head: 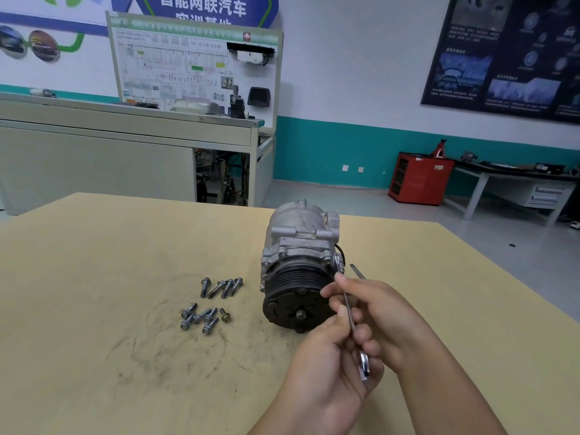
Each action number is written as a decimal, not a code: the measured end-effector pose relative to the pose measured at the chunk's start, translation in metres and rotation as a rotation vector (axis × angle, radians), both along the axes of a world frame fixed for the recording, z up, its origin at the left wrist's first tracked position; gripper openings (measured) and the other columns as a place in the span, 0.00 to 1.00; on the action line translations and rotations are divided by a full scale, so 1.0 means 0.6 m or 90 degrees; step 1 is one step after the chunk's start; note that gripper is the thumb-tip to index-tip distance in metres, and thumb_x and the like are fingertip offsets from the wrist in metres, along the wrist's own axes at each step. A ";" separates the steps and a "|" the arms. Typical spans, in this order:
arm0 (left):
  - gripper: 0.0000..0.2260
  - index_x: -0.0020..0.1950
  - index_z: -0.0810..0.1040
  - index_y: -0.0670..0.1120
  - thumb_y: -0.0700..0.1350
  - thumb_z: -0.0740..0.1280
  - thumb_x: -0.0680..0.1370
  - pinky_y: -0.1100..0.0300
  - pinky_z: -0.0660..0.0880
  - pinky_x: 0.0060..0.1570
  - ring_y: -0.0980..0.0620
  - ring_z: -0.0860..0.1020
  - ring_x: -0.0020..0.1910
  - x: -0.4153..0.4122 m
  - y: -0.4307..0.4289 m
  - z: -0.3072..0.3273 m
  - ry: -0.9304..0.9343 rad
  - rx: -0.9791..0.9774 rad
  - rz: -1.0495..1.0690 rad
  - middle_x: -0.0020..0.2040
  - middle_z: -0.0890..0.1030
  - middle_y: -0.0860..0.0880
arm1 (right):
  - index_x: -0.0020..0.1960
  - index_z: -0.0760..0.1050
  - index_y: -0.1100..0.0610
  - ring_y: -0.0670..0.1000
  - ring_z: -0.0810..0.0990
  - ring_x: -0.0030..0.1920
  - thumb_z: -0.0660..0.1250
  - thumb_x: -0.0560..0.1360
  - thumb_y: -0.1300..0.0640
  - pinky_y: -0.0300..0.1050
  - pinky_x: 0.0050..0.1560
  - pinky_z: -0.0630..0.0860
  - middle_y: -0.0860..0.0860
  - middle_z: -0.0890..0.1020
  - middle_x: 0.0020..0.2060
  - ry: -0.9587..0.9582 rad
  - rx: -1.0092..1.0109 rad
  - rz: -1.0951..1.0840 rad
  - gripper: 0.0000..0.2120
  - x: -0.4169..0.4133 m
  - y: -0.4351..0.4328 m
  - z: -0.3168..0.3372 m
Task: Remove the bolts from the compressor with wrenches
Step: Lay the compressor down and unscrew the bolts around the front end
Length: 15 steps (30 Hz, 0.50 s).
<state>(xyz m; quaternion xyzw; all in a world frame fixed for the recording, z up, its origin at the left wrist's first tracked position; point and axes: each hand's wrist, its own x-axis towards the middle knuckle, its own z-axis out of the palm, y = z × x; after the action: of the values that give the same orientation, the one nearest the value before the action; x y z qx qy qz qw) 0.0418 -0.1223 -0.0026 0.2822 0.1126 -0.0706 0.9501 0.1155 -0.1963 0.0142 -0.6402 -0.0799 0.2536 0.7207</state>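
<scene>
Compressor (301, 246), one, on its side on the tan counter (94, 356), right of middle, black grooved pulley (292, 306) facing the viewer. One hex head (301, 314) at the pulley's centre.

One wrench (349, 310), slim and silver, far end set against the compressor's right flange just behind the pulley, near end poking out below the fingers. Left grip (323, 368) curled round the lower part of the wrench, thumb lying toward the handle. Right grip (386, 312) clenched on the handle higher up, forefinger stretched toward the far end. Both grips touching each other, just beside the pulley.

A second slim tool (357, 272) flat on the counter behind the right grip, mostly hidden, kind unclear.

Ten loose bolts (205, 287) on the counter left of the compressor, near it but not touching, in two clusters. Four in the farther cluster (227, 287), lying nearly parallel, heads pointing away. Six in the nearer cluster (201, 316), five silver, one with a yellowish head, scattered at differing angles.
</scene>
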 end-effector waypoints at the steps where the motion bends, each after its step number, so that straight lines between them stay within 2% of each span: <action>1: 0.15 0.37 0.73 0.42 0.46 0.58 0.81 0.69 0.68 0.20 0.54 0.70 0.19 -0.001 -0.003 -0.003 -0.005 0.032 0.015 0.24 0.70 0.49 | 0.41 0.78 0.64 0.45 0.61 0.14 0.61 0.78 0.54 0.30 0.16 0.59 0.51 0.66 0.21 -0.005 0.002 -0.007 0.15 -0.001 -0.002 -0.005; 6: 0.14 0.39 0.74 0.39 0.44 0.58 0.81 0.67 0.70 0.20 0.50 0.74 0.19 -0.001 -0.013 -0.014 -0.015 0.165 0.070 0.24 0.75 0.45 | 0.43 0.80 0.64 0.45 0.59 0.14 0.57 0.80 0.55 0.31 0.17 0.57 0.51 0.71 0.23 -0.065 -0.051 -0.016 0.18 -0.001 -0.005 -0.021; 15: 0.13 0.38 0.76 0.39 0.43 0.61 0.80 0.66 0.71 0.20 0.50 0.78 0.21 0.004 -0.013 -0.018 -0.016 0.239 0.096 0.27 0.80 0.43 | 0.37 0.80 0.63 0.44 0.65 0.17 0.58 0.80 0.56 0.34 0.19 0.64 0.51 0.74 0.23 -0.103 -0.071 -0.011 0.19 0.006 0.001 -0.015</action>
<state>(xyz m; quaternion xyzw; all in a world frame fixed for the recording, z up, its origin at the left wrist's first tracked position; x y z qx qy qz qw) 0.0440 -0.1298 -0.0133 0.4458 0.1323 0.0262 0.8849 0.1190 -0.1955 0.0052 -0.6983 -0.1180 0.1986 0.6775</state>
